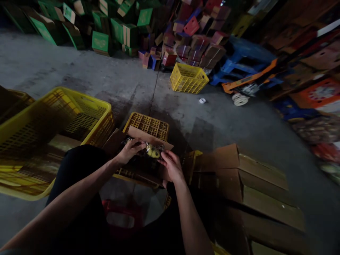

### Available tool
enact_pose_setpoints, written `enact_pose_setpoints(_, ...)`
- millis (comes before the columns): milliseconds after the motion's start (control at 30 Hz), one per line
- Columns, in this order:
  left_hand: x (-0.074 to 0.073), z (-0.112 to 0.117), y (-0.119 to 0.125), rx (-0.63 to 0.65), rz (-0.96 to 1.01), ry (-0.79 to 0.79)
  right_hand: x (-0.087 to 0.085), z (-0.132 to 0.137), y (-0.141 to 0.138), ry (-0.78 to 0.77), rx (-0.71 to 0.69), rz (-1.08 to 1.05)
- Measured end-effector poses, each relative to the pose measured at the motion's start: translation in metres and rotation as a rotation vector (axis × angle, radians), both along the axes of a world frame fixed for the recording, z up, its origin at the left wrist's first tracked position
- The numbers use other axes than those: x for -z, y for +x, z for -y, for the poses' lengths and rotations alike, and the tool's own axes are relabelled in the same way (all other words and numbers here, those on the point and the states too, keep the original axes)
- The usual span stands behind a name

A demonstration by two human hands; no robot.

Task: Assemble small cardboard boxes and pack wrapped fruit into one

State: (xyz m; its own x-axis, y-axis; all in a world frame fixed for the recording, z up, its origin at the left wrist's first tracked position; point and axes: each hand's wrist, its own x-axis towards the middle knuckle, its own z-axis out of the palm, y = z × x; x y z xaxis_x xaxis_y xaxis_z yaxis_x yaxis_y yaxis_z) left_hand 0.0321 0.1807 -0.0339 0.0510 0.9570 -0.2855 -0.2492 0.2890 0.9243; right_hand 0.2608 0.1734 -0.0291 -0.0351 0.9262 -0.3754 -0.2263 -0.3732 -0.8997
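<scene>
Between my hands is a yellow, fruit-like item in a shiny plastic wrapper (153,151) with dark marks; I cannot tell its exact kind. My left hand (130,151) closes its fingers on the wrapper's left side. At the other end, my right hand (172,164) pinches the wrapper with thumb and fingers. Both hands are over an open cardboard box (148,135), whose far flap stands up behind the item. The box's inside is dark, and its contents are hard to make out. Beneath it is an upturned yellow plastic crate (152,124).
A large yellow crate (106,109) with cardboard inside stands at left. Several cardboard boxes (262,171) are at right. Across the concrete floor are a yellow crate (189,79), a pallet jack (249,79), blue pallets (236,56) and piled green boxes (101,42). A red stool (120,216) is below me.
</scene>
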Motion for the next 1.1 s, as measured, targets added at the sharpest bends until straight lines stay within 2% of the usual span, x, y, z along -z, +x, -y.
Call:
enact_pose_setpoints(133, 0.001, -0.001, 0.000, -0.029, -0.005, -0.006, 0.002, 0.000, -0.003, 0.004, 0.064, 0.016)
enact_pose_setpoints(300, -0.002, -0.002, 0.000, -0.022, 0.095, -0.088, 0.004, 0.000, -0.007, 0.025, 0.135, 0.027)
enact_pose_setpoints(400, -0.004, -0.001, -0.003, 0.091, 0.139, -0.098, 0.005, 0.000, -0.007, 0.022, 0.130, 0.035)
enact_pose_setpoints(467, -0.003, 0.000, -0.004, 0.191, 0.119, -0.080, 0.004, 0.000, -0.007, 0.011, 0.113, 0.033)
enact_pose_setpoints(533, 0.001, 0.000, -0.005, 0.234, 0.068, -0.057, 0.003, 0.000, -0.007, -0.001, 0.092, 0.016)
enact_pose_setpoints(733, 0.009, -0.005, -0.009, 0.143, -0.038, 0.024, -0.003, -0.001, -0.007, -0.031, 0.026, -0.067)
enact_pose_setpoints(967, -0.002, -0.003, -0.010, 0.214, -0.036, 0.017, -0.004, -0.003, -0.004, -0.031, 0.047, -0.082)
enact_pose_setpoints(1100, -0.003, -0.002, -0.008, 0.189, -0.046, 0.002, -0.007, -0.003, -0.004, -0.032, 0.054, -0.075)
